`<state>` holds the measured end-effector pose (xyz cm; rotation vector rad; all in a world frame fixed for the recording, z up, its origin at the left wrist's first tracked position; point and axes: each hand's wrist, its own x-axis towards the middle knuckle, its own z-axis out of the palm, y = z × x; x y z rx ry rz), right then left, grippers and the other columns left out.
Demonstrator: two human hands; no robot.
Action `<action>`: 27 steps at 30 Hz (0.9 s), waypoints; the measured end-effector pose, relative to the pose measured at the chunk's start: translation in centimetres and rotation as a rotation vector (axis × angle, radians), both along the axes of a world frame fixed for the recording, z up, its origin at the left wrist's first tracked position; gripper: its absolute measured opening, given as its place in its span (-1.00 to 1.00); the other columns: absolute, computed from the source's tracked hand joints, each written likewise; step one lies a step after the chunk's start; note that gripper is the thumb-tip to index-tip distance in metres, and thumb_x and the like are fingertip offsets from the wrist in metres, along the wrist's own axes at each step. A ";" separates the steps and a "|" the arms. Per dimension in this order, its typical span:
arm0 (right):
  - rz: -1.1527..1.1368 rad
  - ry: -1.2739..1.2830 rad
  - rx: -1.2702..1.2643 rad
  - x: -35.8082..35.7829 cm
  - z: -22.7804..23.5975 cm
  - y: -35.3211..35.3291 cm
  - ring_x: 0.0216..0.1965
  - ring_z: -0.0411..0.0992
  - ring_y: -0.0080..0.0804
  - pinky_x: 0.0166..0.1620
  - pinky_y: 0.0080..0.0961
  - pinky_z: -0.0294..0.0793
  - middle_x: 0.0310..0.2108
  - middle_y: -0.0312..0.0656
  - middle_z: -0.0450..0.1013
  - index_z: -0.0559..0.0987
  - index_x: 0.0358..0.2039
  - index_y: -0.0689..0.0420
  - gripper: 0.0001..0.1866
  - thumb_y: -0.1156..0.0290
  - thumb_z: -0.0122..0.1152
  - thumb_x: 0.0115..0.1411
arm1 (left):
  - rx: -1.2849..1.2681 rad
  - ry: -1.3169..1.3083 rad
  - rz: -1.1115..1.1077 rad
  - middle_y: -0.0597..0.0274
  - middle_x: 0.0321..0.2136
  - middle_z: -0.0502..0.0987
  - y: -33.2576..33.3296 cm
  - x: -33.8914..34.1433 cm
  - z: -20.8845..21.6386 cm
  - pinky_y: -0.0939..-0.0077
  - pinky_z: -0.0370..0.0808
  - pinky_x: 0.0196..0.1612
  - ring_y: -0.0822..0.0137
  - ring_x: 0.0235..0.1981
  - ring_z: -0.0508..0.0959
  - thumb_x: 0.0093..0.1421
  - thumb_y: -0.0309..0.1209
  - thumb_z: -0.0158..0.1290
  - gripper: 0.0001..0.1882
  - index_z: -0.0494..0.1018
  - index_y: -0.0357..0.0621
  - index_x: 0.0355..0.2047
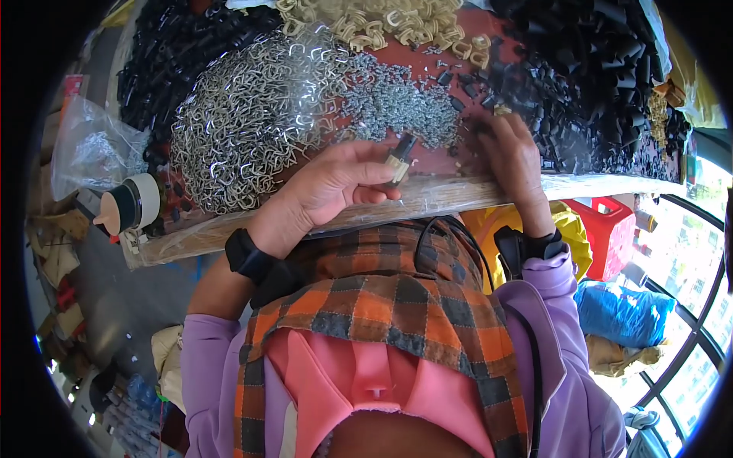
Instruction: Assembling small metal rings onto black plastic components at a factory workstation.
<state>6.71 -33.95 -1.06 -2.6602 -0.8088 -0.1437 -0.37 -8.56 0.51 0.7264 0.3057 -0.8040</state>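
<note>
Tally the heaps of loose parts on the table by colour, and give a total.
Black tube heaps: 2
Silver wire clip heaps: 1
Grey small-piece heaps: 1
Cream clip heaps: 1
Total: 5 heaps

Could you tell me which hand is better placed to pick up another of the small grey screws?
Right. The right hand rests fingers-down beside the grey screw pile, while the left hand already holds a small black-and-cream part.

- a small-parts assembly workshop, going by the counter (458, 195) heaped with loose stock.
- on the counter: a pile of bent metal clips (244, 122), grey screws (397, 103) beside it, black plastic tubes (595, 69) right of those, beige clips (382, 23) behind.
- bagged parts (88, 149) left of the counter.
</note>
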 end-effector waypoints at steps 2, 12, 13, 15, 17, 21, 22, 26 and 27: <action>0.026 0.004 0.019 0.4 0.5 0.0 -0.40 0.32 -0.19 -0.36 -0.45 0.33 -0.44 -0.14 0.30 0.40 -0.32 0.15 -0.75 0.55 0.02 -0.11 | 0.014 0.001 -0.006 0.12 -0.39 0.44 -0.2 0.2 0.1 0.73 0.44 -0.43 0.43 -0.46 0.48 -0.02 -0.51 -0.03 -0.79 0.33 -0.25 -0.32; 0.066 0.202 -0.035 0.5 0.4 0.4 -0.41 0.36 -0.34 -0.39 -0.51 0.34 -0.44 -0.17 0.33 0.38 -0.29 0.17 -0.71 0.60 0.01 -0.12 | 0.073 -0.039 0.063 0.17 -0.42 0.45 0.4 -0.9 0.4 0.72 0.43 -0.42 0.43 -0.47 0.48 -0.02 -0.50 -0.01 -0.81 0.33 -0.24 -0.35; 0.082 0.195 -0.039 0.3 0.8 0.8 -0.41 0.36 -0.34 -0.39 -0.51 0.34 -0.44 -0.17 0.33 0.38 -0.29 0.17 -0.71 0.60 0.01 -0.12 | 0.071 -0.045 0.079 0.17 -0.42 0.45 0.6 -1.0 0.4 0.72 0.43 -0.42 0.43 -0.47 0.48 -0.02 -0.50 -0.01 -0.81 0.33 -0.24 -0.35; 0.032 0.457 0.216 -0.6 1.7 1.9 -0.43 0.37 -0.46 -0.40 -0.58 0.34 -0.46 -0.22 0.34 0.38 -0.28 0.19 -0.73 0.63 -0.01 -0.07 | 0.083 -0.082 0.108 0.19 -0.42 0.45 0.9 -1.3 0.2 0.71 0.43 -0.41 0.42 -0.46 0.48 -0.02 -0.49 0.00 -0.80 0.34 -0.24 -0.34; 0.026 0.585 0.334 -1.5 2.8 3.3 -0.43 0.37 -0.53 -0.41 -0.61 0.34 -0.46 -0.25 0.35 0.37 -0.27 0.20 -0.74 0.64 -0.02 -0.05 | 0.088 -0.108 0.142 0.20 -0.42 0.45 1.1 -1.8 0.1 0.71 0.43 -0.41 0.42 -0.45 0.48 -0.02 -0.48 0.01 -0.80 0.34 -0.24 -0.34; 0.165 0.872 0.803 -4.0 5.3 8.1 -0.45 0.35 -0.60 -0.40 -0.65 0.35 -0.48 -0.33 0.33 0.37 -0.28 0.21 -0.77 0.61 0.03 -0.02 | 0.064 -0.168 0.199 0.22 -0.42 0.45 1.3 -2.3 0.3 0.70 0.43 -0.39 0.40 -0.44 0.48 -0.02 -0.46 0.01 -0.78 0.34 -0.24 -0.32; 0.174 0.921 0.771 -4.6 5.5 8.9 -0.44 0.36 -0.58 -0.40 -0.63 0.36 -0.47 -0.35 0.33 0.38 -0.29 0.20 -0.77 0.59 0.05 -0.02 | 0.046 -0.152 0.218 0.23 -0.42 0.45 1.3 -2.7 0.2 0.70 0.43 -0.39 0.40 -0.43 0.48 -0.01 -0.46 0.01 -0.77 0.34 -0.23 -0.31; 0.286 0.293 0.565 -5.2 5.0 10.7 -0.49 0.34 -0.46 -0.46 -0.62 0.33 -0.49 -0.20 0.35 0.43 -0.41 0.23 -0.81 0.56 0.16 -0.12 | 0.051 -0.099 0.286 0.24 -0.42 0.45 1.5 -3.3 0.0 0.68 0.43 -0.37 0.44 -0.43 0.47 0.00 -0.44 0.00 -0.77 0.35 -0.24 -0.31; 0.312 0.232 0.554 -5.2 5.0 10.8 -0.51 0.33 -0.42 -0.48 -0.60 0.32 -0.51 -0.18 0.34 0.44 -0.42 0.23 -0.78 0.54 0.18 -0.16 | 0.053 -0.092 0.300 0.25 -0.44 0.45 1.4 -3.5 0.1 0.70 0.42 -0.38 0.47 -0.45 0.46 -0.01 -0.42 0.01 -0.78 0.37 -0.25 -0.33</action>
